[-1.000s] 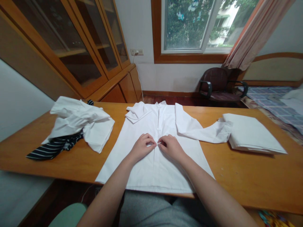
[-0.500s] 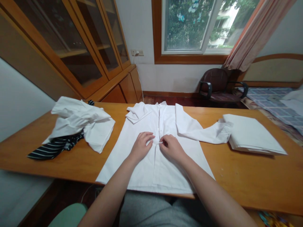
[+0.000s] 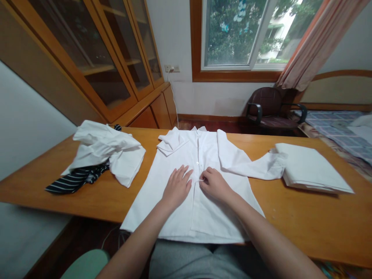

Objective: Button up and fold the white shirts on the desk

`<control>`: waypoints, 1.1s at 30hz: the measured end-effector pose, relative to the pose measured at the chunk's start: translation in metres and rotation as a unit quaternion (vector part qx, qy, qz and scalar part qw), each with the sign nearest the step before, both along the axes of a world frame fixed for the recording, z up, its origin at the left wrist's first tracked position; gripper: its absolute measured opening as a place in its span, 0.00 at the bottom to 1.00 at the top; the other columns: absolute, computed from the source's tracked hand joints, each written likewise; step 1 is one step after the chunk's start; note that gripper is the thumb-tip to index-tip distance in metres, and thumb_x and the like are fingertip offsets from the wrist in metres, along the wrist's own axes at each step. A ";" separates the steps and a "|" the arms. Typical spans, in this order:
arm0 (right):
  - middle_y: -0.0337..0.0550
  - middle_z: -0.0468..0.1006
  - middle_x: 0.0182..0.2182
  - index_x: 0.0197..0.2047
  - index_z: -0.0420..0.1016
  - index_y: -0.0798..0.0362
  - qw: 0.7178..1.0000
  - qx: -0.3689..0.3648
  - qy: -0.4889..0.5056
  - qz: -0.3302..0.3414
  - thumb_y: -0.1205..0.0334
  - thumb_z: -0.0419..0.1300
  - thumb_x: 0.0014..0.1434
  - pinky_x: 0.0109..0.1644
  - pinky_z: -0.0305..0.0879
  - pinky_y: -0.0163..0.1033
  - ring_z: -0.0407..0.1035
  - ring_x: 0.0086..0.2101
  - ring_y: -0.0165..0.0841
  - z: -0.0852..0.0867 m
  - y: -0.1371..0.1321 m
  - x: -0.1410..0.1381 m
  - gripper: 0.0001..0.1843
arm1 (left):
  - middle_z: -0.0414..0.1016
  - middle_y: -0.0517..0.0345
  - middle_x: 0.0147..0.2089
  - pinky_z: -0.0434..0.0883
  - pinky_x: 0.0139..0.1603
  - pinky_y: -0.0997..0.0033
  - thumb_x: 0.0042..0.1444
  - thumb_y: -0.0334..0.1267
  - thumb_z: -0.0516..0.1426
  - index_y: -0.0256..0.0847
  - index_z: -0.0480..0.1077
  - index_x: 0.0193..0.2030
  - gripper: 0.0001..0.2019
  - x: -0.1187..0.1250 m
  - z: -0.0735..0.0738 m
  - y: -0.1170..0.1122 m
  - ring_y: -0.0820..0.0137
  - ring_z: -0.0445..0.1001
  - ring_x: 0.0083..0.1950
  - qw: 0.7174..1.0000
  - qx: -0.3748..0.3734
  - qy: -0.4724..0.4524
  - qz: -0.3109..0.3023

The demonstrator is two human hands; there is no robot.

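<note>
The white shirt (image 3: 187,211) lies on the tabletop (image 3: 308,217) beneath the left hand (image 3: 178,185), which is loosely spread, and the right hand (image 3: 215,183), pinching its front edge.

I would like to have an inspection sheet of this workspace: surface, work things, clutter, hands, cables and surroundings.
Surface: wooden table, under all the cloth.
Work things: white shirt, laid out front up; one sleeve is folded in, the other stretches to the right.
Clutter: rumpled white cloth at left, with a black striped cloth partly under it; folded white cloth at right, beside the sleeve's end.
Hands: left hand open on the shirt; right hand pinching its front edge.
Cables: white cable hanging from a wall socket.
Surroundings: cabinet, window, curtain, chair, bed.
</note>
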State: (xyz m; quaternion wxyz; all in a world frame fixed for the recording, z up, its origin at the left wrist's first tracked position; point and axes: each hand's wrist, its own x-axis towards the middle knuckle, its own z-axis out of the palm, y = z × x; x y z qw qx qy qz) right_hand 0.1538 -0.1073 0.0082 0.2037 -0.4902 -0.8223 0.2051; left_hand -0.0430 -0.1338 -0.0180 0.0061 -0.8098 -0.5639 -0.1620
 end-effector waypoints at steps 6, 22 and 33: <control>0.42 0.79 0.29 0.36 0.78 0.53 0.975 -0.194 -0.008 0.106 0.55 0.55 0.65 0.36 0.61 0.35 0.70 0.29 0.32 0.027 0.020 0.019 0.14 | 0.67 0.54 0.67 0.63 0.67 0.51 0.65 0.40 0.52 0.48 0.67 0.62 0.19 -0.006 0.015 -0.023 0.58 0.64 0.67 0.999 -0.043 -0.014 -0.026; 0.43 0.82 0.40 0.49 0.76 0.49 0.999 0.020 -0.007 -0.047 0.61 0.52 0.67 0.42 0.61 0.36 0.75 0.41 0.36 -0.008 0.032 0.008 0.13 | 0.78 0.51 0.38 0.66 0.53 0.56 0.61 0.39 0.59 0.28 0.73 0.47 0.14 -0.114 0.029 0.160 0.62 0.72 0.42 0.968 0.020 -0.158 0.196; 0.44 0.81 0.38 0.49 0.76 0.51 0.991 0.020 0.075 -0.111 0.63 0.52 0.65 0.43 0.63 0.37 0.73 0.38 0.36 -0.017 0.040 0.013 0.14 | 0.77 0.56 0.55 0.67 0.62 0.59 0.64 0.34 0.57 0.47 0.76 0.48 0.10 -0.026 0.033 0.099 0.67 0.71 0.59 0.964 0.052 -0.093 -0.245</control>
